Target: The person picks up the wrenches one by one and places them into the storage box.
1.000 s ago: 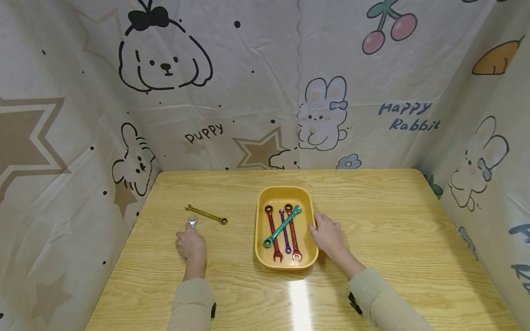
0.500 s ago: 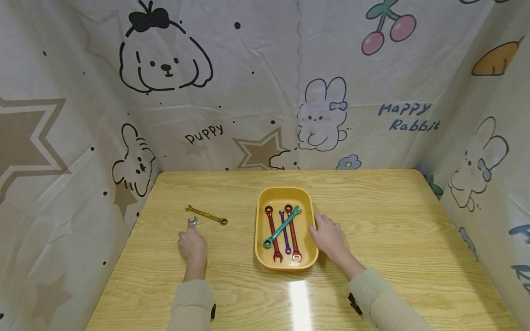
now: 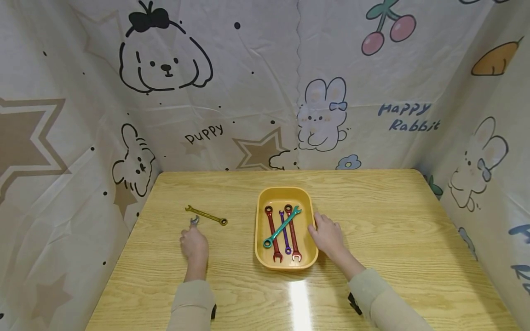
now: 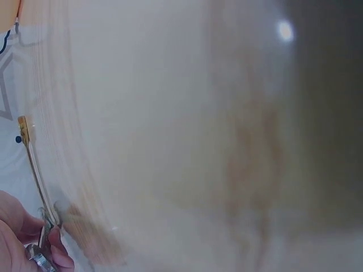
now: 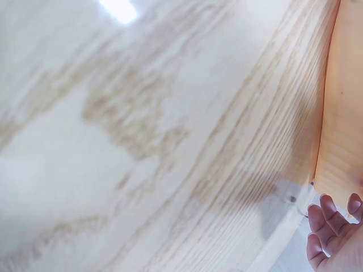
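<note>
In the head view, my left hand [image 3: 194, 243] pinches a silver combination wrench [image 3: 194, 220], its open end poking out past the fingers. The left wrist view shows the silver wrench [image 4: 41, 258] between thumb and fingers; the hand covers part of it. Just beyond lies a gold wrench [image 3: 207, 214] on the table. My right hand [image 3: 328, 234] rests at the right rim of a yellow tray [image 3: 259, 230], fingers loosely bent beside its outer wall. Inside the tray are two red wrenches [image 3: 271, 227], a purple wrench [image 3: 285, 234] and a teal wrench [image 3: 283, 226] lying across them.
The wooden table [image 3: 372, 202] has a back edge against a printed cloth [image 3: 248, 92], which also hangs at both sides. Bare tabletop separates the left hand from the tray.
My left hand has shifted slightly to the right, and the silver wrench's open end has turned a little with it. The right hand, tray and gold wrench stay in place.
</note>
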A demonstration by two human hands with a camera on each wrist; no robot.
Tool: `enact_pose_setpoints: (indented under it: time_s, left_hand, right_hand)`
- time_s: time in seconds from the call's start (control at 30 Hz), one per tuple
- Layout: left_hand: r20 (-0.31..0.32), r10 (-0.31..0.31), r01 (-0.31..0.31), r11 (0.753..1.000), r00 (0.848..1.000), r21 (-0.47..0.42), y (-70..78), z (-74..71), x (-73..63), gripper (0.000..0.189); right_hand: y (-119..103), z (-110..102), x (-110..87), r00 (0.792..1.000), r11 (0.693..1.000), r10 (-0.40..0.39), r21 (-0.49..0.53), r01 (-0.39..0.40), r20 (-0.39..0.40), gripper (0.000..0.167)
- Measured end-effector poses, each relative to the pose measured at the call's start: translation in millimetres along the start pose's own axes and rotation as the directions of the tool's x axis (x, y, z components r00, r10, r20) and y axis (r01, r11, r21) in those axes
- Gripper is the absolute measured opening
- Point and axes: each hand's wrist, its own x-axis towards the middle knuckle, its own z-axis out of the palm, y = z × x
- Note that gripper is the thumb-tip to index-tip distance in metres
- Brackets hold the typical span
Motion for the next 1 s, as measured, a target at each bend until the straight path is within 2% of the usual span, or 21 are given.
enact_pose_setpoints:
  time_s: [0.37, 0.7, 1.0]
  left_hand:
    - [0.024, 0.053, -0.053, 0.999, 0.998, -0.013, 10.2, -0.5, -3.6, 0.031]
    - [-0.008, 0.122, -0.122, 0.991, 0.993, -0.053, 20.5, -3.6, -7.2, 0.033]
    - [-0.023, 0.18, -0.182, 0.98, 0.983, -0.083, 35.5, -10.9, -12.8, 0.04]
  right_hand:
    - [0.7, 0.5, -0.8, 1.0, 1.0, -0.002, -0.002, 0.002, 0.006, 0.031]
    - [1.5, 1.1, -0.5, 1.0, 1.0, -0.012, 0.001, 0.012, -0.012, 0.03]
    - [0.6, 0.4, 0.2, 1.0, 1.0, -0.009, 0.003, 0.009, -0.007, 0.033]
